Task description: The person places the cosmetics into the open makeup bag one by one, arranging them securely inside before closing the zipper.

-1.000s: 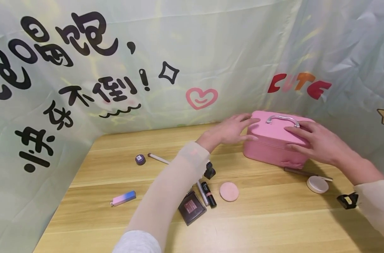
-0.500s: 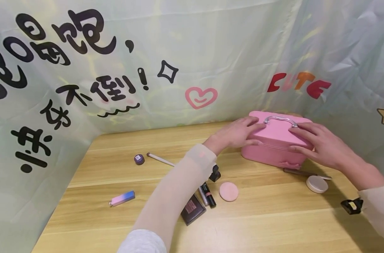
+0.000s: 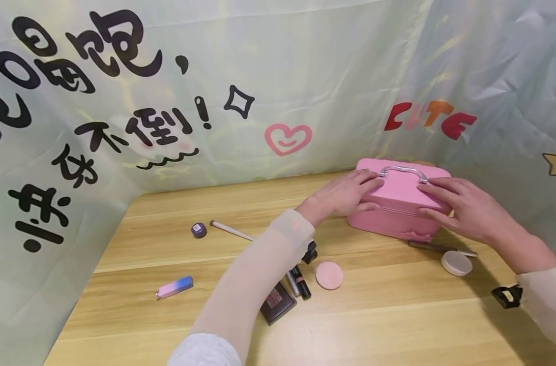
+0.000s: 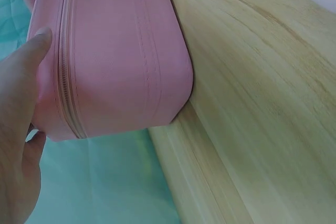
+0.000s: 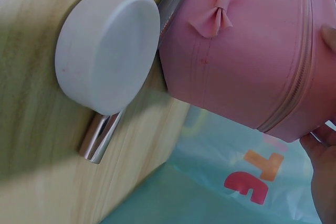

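Observation:
A pink cosmetic case (image 3: 387, 222) stands upright at the back right of the table, its lid down and its silver handle (image 3: 403, 170) folded up on top. My left hand (image 3: 344, 195) grips the lid's left end, thumb on the front face and fingers over the top. At the right end my right hand (image 3: 465, 207) holds the lid the same way, its fingers near the handle's foot. In the left wrist view the zipper (image 4: 65, 72) runs round the case just below the left thumb. A pink bow (image 5: 220, 4) sits low on the front.
By the case's front right lie a slim dark stick (image 3: 431, 246) and a white round compact (image 3: 457, 263). A pink puff (image 3: 329, 275), black tube (image 3: 301, 282), dark palette (image 3: 279, 303), brush (image 3: 232, 230), purple jar (image 3: 198, 230) and pink-blue lipstick (image 3: 174, 287) lie left.
My left hand has moved right and settled further onto the lid's left end. The case has shifted slightly left, and the right hand has stayed on its right end.

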A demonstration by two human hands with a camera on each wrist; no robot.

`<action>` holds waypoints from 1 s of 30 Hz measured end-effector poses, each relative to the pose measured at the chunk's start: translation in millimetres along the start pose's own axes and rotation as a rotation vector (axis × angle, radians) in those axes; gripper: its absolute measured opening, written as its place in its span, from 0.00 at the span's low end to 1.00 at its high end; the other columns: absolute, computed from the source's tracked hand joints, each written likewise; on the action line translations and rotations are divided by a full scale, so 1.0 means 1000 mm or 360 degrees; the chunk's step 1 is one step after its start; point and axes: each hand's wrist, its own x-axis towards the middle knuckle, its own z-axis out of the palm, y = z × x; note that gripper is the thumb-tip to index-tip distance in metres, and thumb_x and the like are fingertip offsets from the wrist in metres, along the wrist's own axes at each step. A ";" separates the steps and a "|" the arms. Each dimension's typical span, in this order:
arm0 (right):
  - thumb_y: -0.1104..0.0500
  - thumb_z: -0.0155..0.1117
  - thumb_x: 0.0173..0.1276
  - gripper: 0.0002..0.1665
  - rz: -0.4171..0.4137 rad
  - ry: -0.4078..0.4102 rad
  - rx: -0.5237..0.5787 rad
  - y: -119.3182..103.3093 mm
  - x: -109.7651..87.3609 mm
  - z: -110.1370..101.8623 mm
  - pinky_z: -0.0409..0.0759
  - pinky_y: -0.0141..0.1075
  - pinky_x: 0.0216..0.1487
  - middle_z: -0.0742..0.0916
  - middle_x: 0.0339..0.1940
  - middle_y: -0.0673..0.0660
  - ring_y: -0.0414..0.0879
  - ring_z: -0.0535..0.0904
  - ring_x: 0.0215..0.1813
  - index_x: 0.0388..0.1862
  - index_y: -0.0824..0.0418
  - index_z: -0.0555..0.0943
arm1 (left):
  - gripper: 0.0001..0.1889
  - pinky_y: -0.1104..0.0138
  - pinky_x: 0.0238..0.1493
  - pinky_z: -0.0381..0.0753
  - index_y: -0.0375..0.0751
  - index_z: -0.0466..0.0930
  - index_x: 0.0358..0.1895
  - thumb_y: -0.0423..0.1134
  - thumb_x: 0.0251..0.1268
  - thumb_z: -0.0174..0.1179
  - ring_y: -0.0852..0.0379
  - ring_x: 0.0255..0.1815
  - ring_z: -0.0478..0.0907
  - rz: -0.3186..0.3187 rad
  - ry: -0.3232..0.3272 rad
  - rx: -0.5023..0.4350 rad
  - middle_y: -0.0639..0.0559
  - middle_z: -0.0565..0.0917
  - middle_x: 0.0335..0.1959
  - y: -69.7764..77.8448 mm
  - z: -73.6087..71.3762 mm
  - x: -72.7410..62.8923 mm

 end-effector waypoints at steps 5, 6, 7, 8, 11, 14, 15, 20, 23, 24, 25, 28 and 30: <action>0.50 0.80 0.47 0.41 -0.0039 0.0039 0.0029 -0.003 0.005 0.003 0.69 0.68 0.54 0.77 0.61 0.67 0.68 0.67 0.62 0.62 0.59 0.78 | 0.32 0.72 0.74 0.38 0.54 0.56 0.76 0.63 0.75 0.37 0.58 0.76 0.50 -0.0018 0.0003 -0.0002 0.54 0.59 0.75 -0.002 -0.002 -0.005; 0.51 0.80 0.47 0.41 -0.0043 0.0043 0.0035 -0.004 0.006 0.003 0.70 0.67 0.54 0.77 0.61 0.67 0.68 0.67 0.62 0.62 0.58 0.78 | 0.32 0.72 0.75 0.38 0.54 0.57 0.76 0.62 0.76 0.36 0.58 0.76 0.50 -0.0020 -0.0003 0.0001 0.54 0.59 0.75 -0.003 -0.002 -0.006; 0.51 0.80 0.47 0.40 -0.0046 0.0043 0.0040 -0.005 0.007 0.003 0.70 0.67 0.54 0.77 0.61 0.67 0.67 0.67 0.62 0.62 0.58 0.78 | 0.31 0.72 0.75 0.38 0.54 0.57 0.76 0.62 0.77 0.35 0.58 0.76 0.51 -0.0019 -0.0001 0.0009 0.54 0.59 0.75 -0.004 -0.002 -0.008; 0.51 0.80 0.47 0.40 -0.0050 0.0045 0.0049 -0.006 0.008 0.003 0.70 0.67 0.54 0.77 0.61 0.67 0.67 0.67 0.62 0.61 0.58 0.79 | 0.30 0.72 0.75 0.38 0.54 0.57 0.76 0.61 0.77 0.35 0.58 0.76 0.51 -0.0016 0.0003 0.0017 0.54 0.60 0.74 -0.004 -0.003 -0.009; 0.51 0.80 0.48 0.39 -0.0093 0.0075 0.0080 -0.009 0.011 0.005 0.70 0.66 0.54 0.78 0.60 0.66 0.67 0.68 0.62 0.60 0.59 0.79 | 0.29 0.73 0.75 0.39 0.54 0.59 0.75 0.60 0.77 0.35 0.58 0.75 0.53 -0.0009 0.0031 0.0044 0.54 0.62 0.73 -0.006 -0.003 -0.015; 0.50 0.79 0.49 0.37 -0.0131 0.0100 0.0109 -0.012 0.014 0.007 0.70 0.65 0.55 0.78 0.59 0.66 0.67 0.68 0.61 0.59 0.60 0.80 | 0.29 0.72 0.75 0.41 0.54 0.62 0.74 0.60 0.77 0.37 0.57 0.74 0.56 0.0003 0.0076 0.0071 0.54 0.64 0.72 -0.008 -0.002 -0.020; 0.50 0.79 0.50 0.37 -0.0136 0.0100 0.0116 -0.013 0.015 0.008 0.69 0.65 0.55 0.78 0.59 0.65 0.67 0.68 0.61 0.59 0.60 0.80 | 0.29 0.72 0.75 0.41 0.53 0.62 0.74 0.60 0.77 0.38 0.57 0.73 0.56 0.0005 0.0091 0.0078 0.54 0.64 0.71 -0.009 -0.002 -0.022; 0.51 0.79 0.50 0.38 -0.0118 0.0061 0.0135 -0.020 0.020 0.010 0.69 0.65 0.57 0.77 0.60 0.65 0.66 0.67 0.62 0.61 0.59 0.79 | 0.28 0.71 0.74 0.46 0.52 0.65 0.72 0.60 0.77 0.41 0.56 0.71 0.60 0.0020 0.0149 0.0112 0.53 0.67 0.69 -0.012 -0.002 -0.032; 0.52 0.79 0.49 0.38 -0.0156 0.0087 0.0138 -0.022 0.023 0.014 0.69 0.64 0.57 0.77 0.59 0.64 0.65 0.67 0.62 0.60 0.58 0.79 | 0.28 0.70 0.74 0.50 0.51 0.67 0.71 0.60 0.76 0.42 0.55 0.69 0.62 0.0026 0.0176 0.0113 0.52 0.69 0.67 -0.013 -0.002 -0.038; 0.52 0.80 0.48 0.38 -0.0181 0.0107 0.0140 -0.022 0.024 0.016 0.69 0.63 0.57 0.77 0.59 0.64 0.65 0.67 0.61 0.60 0.58 0.80 | 0.28 0.69 0.74 0.50 0.51 0.67 0.71 0.60 0.76 0.43 0.55 0.69 0.62 0.0028 0.0188 0.0107 0.52 0.69 0.67 -0.014 -0.001 -0.040; 0.52 0.80 0.48 0.38 -0.0211 0.0129 0.0142 -0.023 0.025 0.018 0.69 0.63 0.57 0.78 0.58 0.64 0.66 0.68 0.61 0.59 0.58 0.80 | 0.28 0.69 0.74 0.52 0.51 0.68 0.71 0.59 0.76 0.44 0.55 0.69 0.63 0.0025 0.0199 0.0098 0.52 0.69 0.67 -0.015 -0.001 -0.042; 0.50 0.79 0.49 0.36 -0.0299 0.0193 0.0155 -0.025 0.028 0.021 0.68 0.61 0.56 0.79 0.57 0.64 0.67 0.69 0.60 0.58 0.59 0.80 | 0.27 0.68 0.73 0.53 0.50 0.69 0.70 0.59 0.76 0.45 0.54 0.68 0.63 0.0013 0.0225 0.0067 0.52 0.70 0.66 -0.016 0.000 -0.049; 0.48 0.78 0.51 0.36 -0.0345 0.0221 0.0166 -0.027 0.030 0.023 0.68 0.61 0.56 0.79 0.56 0.64 0.67 0.69 0.59 0.58 0.59 0.80 | 0.27 0.68 0.73 0.53 0.50 0.69 0.70 0.58 0.76 0.46 0.54 0.68 0.63 -0.0005 0.0234 0.0045 0.52 0.70 0.67 -0.018 0.001 -0.054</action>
